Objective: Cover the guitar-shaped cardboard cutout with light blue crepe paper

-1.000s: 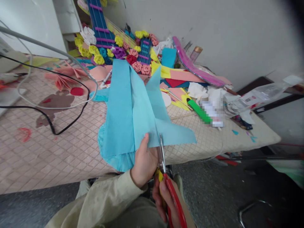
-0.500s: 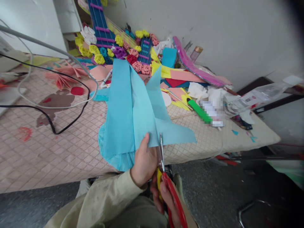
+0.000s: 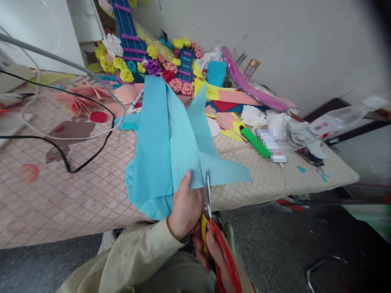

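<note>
Plain grey wall (image 3: 290, 49); before it, a table spread with a pale pink quilted cloth (image 3: 91, 203), as seen from where I stand. At left: one thin black cable (image 3: 69, 167) and one grey-white cable (image 3: 85, 71), looped; folded salmon-pink paper pieces (image 3: 80, 103); one flat red oval (image 3: 98, 117). Behind, left of centre: one dark blue strip with purple crossbars (image 3: 127, 30), yellow crumpled-paper flowers (image 3: 126, 75) beside it. Centre: one light-blue sheet of soft paper (image 3: 183, 142), on the table, its near edge by the person. Left hand (image 3: 185, 211): closed on that edge, thumb on top, fingers hidden beneath. Right hand (image 3: 215, 252): wrapped round the handles of red-and-yellow scissors (image 3: 214, 226), upper blade lying over the sheet just beside the left hand. At right: one green slim-handled tool with a black end (image 3: 255, 143); white crumpled tissue (image 3: 253, 116); one clear plastic bag (image 3: 336, 120).
</note>
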Motion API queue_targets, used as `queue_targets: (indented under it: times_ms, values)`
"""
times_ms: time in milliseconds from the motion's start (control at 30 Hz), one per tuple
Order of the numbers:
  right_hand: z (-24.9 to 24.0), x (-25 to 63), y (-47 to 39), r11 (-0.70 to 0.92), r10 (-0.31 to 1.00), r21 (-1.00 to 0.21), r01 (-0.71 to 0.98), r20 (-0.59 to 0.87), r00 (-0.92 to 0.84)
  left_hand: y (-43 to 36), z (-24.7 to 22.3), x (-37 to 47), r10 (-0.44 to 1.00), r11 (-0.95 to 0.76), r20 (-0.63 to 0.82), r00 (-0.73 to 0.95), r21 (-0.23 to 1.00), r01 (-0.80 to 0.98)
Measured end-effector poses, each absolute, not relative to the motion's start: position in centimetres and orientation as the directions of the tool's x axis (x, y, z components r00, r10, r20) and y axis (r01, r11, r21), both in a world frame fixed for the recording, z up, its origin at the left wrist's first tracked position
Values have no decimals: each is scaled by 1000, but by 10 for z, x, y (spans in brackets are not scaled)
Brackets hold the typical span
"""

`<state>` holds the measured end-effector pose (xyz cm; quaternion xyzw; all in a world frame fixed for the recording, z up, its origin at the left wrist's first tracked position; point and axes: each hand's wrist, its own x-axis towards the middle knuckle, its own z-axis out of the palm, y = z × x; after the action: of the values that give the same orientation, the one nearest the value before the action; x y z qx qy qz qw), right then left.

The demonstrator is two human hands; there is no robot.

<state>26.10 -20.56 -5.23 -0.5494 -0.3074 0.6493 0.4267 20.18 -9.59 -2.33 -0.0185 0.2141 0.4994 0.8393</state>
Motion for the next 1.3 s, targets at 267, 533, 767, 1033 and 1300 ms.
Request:
queue_targets:
  times_ms: [267,533,767,1033,1300]
  values:
    - [-57,257,-206,-434,896,-872,-226,-443,-11,-96,-25,202,845,477,-364,391,184,-859]
    - [-46,255,-206,-461,879,-859,-224,-476,18,-97,-25,202,849,466,-363,384,170,-868]
    - [-39,253,-205,-485,863,-858,-168,-501,65,-96,-25,202,853,462,-355,383,171,-870]
    - [-31,248,-203,-579,792,-795,-181,-601,107,-97,-26,202,861,450,-335,382,156,-879]
    - [-24,246,-201,-648,727,-740,-182,-672,142,-96,-23,201,853,455,-361,378,156,-877]
